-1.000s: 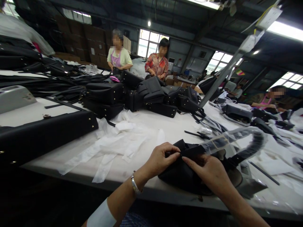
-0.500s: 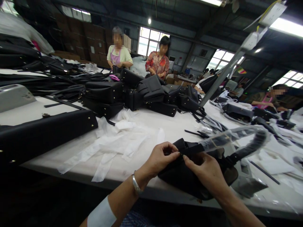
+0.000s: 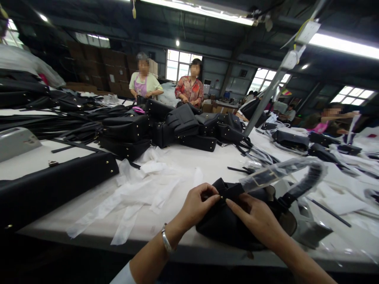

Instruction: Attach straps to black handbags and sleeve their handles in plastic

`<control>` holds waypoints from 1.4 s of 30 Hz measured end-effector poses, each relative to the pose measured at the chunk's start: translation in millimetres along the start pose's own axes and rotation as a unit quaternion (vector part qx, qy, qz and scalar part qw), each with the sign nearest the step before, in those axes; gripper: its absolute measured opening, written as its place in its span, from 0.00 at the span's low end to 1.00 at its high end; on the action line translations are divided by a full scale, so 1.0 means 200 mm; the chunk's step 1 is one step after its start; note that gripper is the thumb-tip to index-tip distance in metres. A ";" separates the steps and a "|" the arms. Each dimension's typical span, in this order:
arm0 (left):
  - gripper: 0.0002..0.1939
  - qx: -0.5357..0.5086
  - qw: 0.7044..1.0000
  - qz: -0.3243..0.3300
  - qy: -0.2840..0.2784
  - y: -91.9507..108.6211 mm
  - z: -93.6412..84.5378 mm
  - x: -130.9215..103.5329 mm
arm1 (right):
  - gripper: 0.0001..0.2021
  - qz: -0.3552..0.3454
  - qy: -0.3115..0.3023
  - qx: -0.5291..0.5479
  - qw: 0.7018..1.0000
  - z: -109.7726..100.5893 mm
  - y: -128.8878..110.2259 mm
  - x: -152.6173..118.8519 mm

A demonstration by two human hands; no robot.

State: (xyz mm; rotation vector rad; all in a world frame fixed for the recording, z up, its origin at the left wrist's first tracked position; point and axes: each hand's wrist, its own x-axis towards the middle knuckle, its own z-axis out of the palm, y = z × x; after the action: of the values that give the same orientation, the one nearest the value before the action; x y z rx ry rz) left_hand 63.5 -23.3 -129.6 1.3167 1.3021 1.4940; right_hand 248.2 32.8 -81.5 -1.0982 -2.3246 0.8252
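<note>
A black handbag point(image 3: 227, 228) lies at the table's front edge, below both my hands. Its handle point(image 3: 308, 183) arches up to the right, wrapped in clear plastic. My left hand point(image 3: 197, 205) pinches the bag's upper edge between thumb and fingers, beside a small gold stud point(image 3: 222, 197). Just right of the stud, my right hand point(image 3: 254, 215) grips the black flap at the handle's base, thumb in front and fingers partly hidden behind it. A silver bangle point(image 3: 166, 238) circles my left wrist.
White paper strips point(image 3: 142, 189) lie left of my hands. A large black bag point(image 3: 59, 185) rests at the table's left front. Several black bags point(image 3: 180, 122) are piled further back, with two people standing behind them. A metal post point(image 3: 263, 102) rises at the right. A grey block point(image 3: 314, 232) sits beside the handbag.
The view has tilted up slightly and shifted right. The gold stud now shows between my hands, which keep hold of the handbag. At the far right, a co-worker's arm has risen.
</note>
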 end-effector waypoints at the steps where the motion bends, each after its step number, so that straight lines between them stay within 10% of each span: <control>1: 0.05 0.031 0.999 0.017 0.006 0.02 -0.01 0.00 | 0.18 -0.002 -0.013 0.020 1.000 -0.01 0.00 -0.01; 5: 0.12 0.103 0.988 0.111 0.032 0.15 -0.01 0.05 | 0.19 0.004 0.002 0.055 0.998 -0.07 0.02 -0.05; 10: 0.21 0.090 0.979 0.163 -0.085 0.38 0.10 0.21 | 0.19 0.037 0.093 0.212 0.972 -0.15 0.05 -0.06; 16: 0.17 0.070 0.967 0.101 -0.225 0.47 0.18 0.26 | 0.14 0.011 0.221 0.564 0.795 -0.33 0.03 0.03; 19: 0.17 0.083 0.967 0.072 -0.228 0.41 0.13 0.22 | 0.14 0.016 0.253 0.605 0.755 -0.44 0.02 0.06; 23: 0.19 0.092 0.976 0.068 -0.185 0.35 0.04 0.20 | 0.19 0.019 0.222 0.498 0.838 -0.57 0.07 0.01; 26: 0.21 0.098 0.979 0.092 -0.156 0.38 0.00 0.20 | 0.25 0.018 0.312 0.195 0.930 -0.61 0.14 -0.07; 30: 0.28 0.159 0.968 0.120 -0.155 0.47 0.08 0.20 | 0.26 -0.095 0.480 -0.108 0.865 -0.62 0.20 -0.09; 33: 0.35 0.237 0.952 0.155 -0.112 0.52 0.20 0.20 | 0.39 -0.124 0.439 -0.096 0.885 -0.62 0.22 0.01; 36: 0.27 0.257 0.944 0.197 -0.068 0.51 0.29 0.21 | 0.28 -0.089 0.399 -0.032 0.912 -0.60 0.25 0.10; 42: 0.15 0.075 0.983 0.151 0.066 0.43 0.19 0.26 | 0.18 -0.090 0.296 -0.004 0.951 -0.46 0.36 0.06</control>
State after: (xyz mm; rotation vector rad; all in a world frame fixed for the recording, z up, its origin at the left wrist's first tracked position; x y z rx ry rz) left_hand 99.1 15.8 -35.8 1.5919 1.3670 1.7427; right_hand 334.8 109.0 -61.6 -0.9521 -1.8797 0.3486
